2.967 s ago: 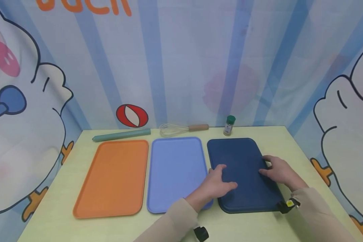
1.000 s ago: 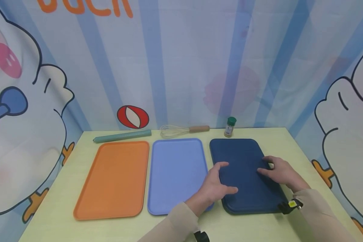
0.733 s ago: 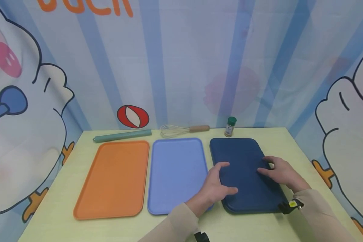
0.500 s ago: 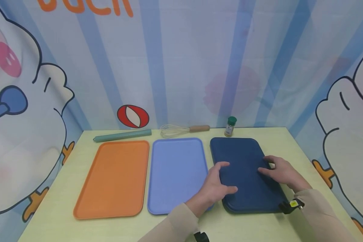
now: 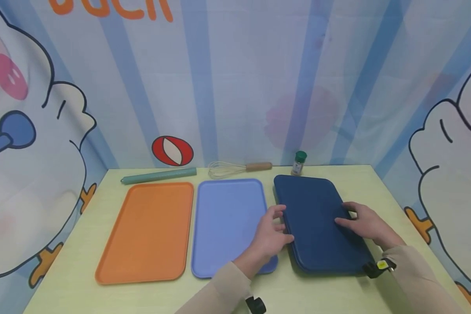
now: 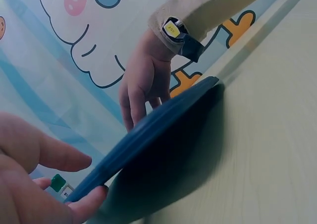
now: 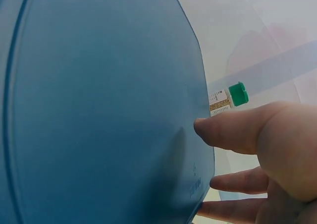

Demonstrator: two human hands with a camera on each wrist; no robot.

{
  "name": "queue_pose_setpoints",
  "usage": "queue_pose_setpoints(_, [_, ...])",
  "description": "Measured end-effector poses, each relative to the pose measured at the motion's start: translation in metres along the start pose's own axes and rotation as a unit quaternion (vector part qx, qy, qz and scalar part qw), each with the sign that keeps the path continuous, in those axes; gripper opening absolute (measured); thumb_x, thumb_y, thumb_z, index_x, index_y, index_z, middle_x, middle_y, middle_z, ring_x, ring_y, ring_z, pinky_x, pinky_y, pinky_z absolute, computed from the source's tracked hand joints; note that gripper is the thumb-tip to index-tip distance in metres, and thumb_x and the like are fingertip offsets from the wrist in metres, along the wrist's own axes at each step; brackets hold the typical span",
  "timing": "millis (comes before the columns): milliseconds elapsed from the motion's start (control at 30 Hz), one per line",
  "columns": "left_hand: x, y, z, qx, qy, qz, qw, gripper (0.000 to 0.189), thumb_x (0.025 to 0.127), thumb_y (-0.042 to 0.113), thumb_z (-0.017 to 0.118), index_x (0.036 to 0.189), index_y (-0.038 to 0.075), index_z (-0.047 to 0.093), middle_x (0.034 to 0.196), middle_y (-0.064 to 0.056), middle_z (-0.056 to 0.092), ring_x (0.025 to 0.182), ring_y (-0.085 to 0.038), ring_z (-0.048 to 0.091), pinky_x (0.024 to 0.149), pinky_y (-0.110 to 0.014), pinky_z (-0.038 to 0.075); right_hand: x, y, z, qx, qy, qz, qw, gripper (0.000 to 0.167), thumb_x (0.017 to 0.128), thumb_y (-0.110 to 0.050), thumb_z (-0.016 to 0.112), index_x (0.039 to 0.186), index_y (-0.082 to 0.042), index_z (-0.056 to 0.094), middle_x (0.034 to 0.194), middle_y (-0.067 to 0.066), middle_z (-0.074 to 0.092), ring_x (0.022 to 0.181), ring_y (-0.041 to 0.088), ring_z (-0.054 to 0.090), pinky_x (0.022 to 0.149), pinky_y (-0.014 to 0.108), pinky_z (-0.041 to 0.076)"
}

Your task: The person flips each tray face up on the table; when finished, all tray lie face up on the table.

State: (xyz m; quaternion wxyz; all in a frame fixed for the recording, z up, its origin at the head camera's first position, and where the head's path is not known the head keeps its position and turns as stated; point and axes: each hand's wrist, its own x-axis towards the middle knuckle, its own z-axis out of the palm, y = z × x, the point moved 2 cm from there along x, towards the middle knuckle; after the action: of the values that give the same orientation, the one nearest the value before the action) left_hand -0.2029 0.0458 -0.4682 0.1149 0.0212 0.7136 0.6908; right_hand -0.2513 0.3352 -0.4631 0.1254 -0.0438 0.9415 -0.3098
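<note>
A navy tray (image 5: pixel 318 218) lies at the right of the row, its left side tilted up off the table. In the left wrist view a dark gap shows beneath the tray (image 6: pixel 153 130). My left hand (image 5: pixel 270 233) holds its left edge, with a finger under the rim and the thumb over it. At the opposite edge is my right hand (image 5: pixel 366 222): thumb over the upper face, fairly straight fingers at the rim. From the right wrist, the tray (image 7: pixel 109 105) fills much of the view, with faint embossed marks near the right fingertips (image 7: pixel 215 182).
To the left lie a light blue tray (image 5: pixel 229 226) and an orange tray (image 5: pixel 147 231). Along the back of the table are a green stick (image 5: pixel 158 175), a whisk (image 5: pixel 239 168) and a green-capped spice jar (image 5: pixel 298 163). A printed curtain (image 5: pixel 235 87) hangs behind.
Over three seconds the navy tray has shifted slightly right, and its left side has just risen. My left hand has drawn back from over the tray to its left edge. My right hand barely moves.
</note>
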Motion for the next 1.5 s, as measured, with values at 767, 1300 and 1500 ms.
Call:
queue_pose_setpoints(767, [0.005, 0.007, -0.01, -0.01, -0.022, -0.023, 0.9994, 0.086, 0.081, -0.01, 0.08, 0.157, 0.017, 0.05, 0.144, -0.019, 0.06, 0.12, -0.027, 0.068, 0.084, -0.035, 0.057, -0.001, -0.002, 0.001, 0.04, -0.027, -0.013, 0.9988, 0.08, 0.106, -0.037, 0.064, 0.155, 0.017, 0.03, 0.157, 0.044, 0.031, 0.136, 0.065, 0.043, 0.105, 0.066, 0.048])
queue_pose_setpoints(1300, [0.004, 0.014, -0.015, -0.01, -0.022, -0.001, 0.9997, 0.085, 0.081, -0.007, 0.08, 0.157, 0.019, 0.051, 0.161, -0.022, 0.043, 0.116, -0.027, 0.07, 0.091, -0.039, 0.057, -0.002, -0.009, 0.005, 0.054, -0.044, -0.017, 0.9974, 0.074, 0.106, -0.036, 0.063, 0.154, 0.014, 0.037, 0.159, 0.042, 0.03, 0.137, 0.064, 0.043, 0.106, 0.065, 0.048])
queue_pose_setpoints(1500, [0.003, 0.022, -0.015, -0.007, -0.022, 0.006, 0.9997, 0.083, 0.082, -0.004, 0.081, 0.156, 0.021, 0.053, 0.157, -0.021, 0.048, 0.113, -0.024, 0.071, 0.095, -0.04, 0.056, -0.001, -0.012, 0.005, 0.056, -0.048, -0.025, 0.997, 0.072, 0.107, -0.034, 0.063, 0.154, 0.014, 0.037, 0.158, 0.043, 0.03, 0.136, 0.064, 0.043, 0.105, 0.064, 0.048])
